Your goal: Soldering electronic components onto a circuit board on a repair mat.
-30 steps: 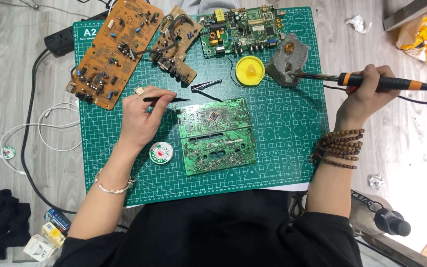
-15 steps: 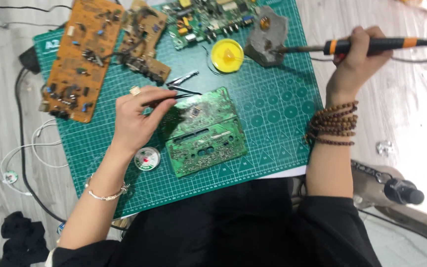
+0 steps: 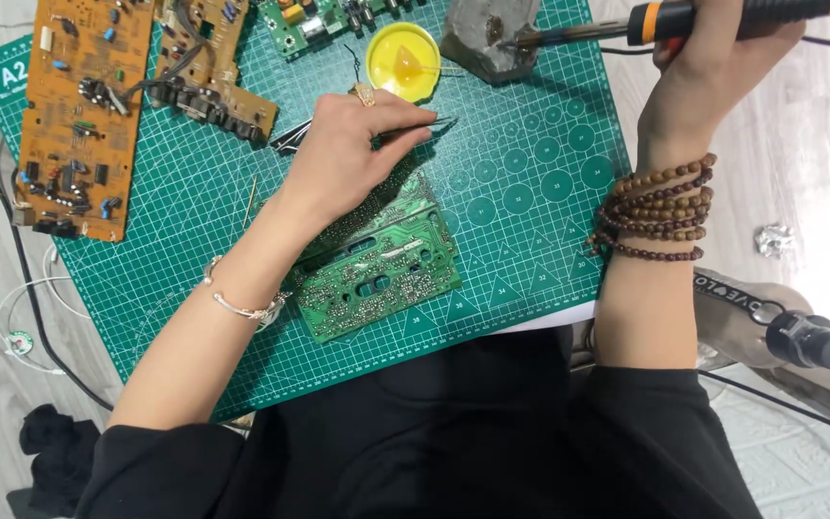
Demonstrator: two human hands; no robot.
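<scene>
My left hand [image 3: 343,154] holds thin metal tweezers [image 3: 429,124], their tips pointing right just above the green circuit board [image 3: 381,269] that lies solder side up on the green cutting mat [image 3: 521,202]. My right hand [image 3: 713,62] grips an orange and black soldering iron [image 3: 655,21]. Its metal tip rests in the grey stand [image 3: 487,38] at the mat's top edge. A yellow round tin [image 3: 402,60] sits just left of that stand. My left forearm covers part of the green board.
A brown circuit board [image 3: 84,106] lies at the mat's left, a smaller brown board [image 3: 208,77] beside it, another green board [image 3: 314,19] at the top. A second pair of tweezers [image 3: 290,137] lies by my left hand. Cables [image 3: 21,288] run off left.
My left hand has moved right over the green board with the tweezers. The view has shifted and closed in on the mat. The soldering iron stays at the stand.
</scene>
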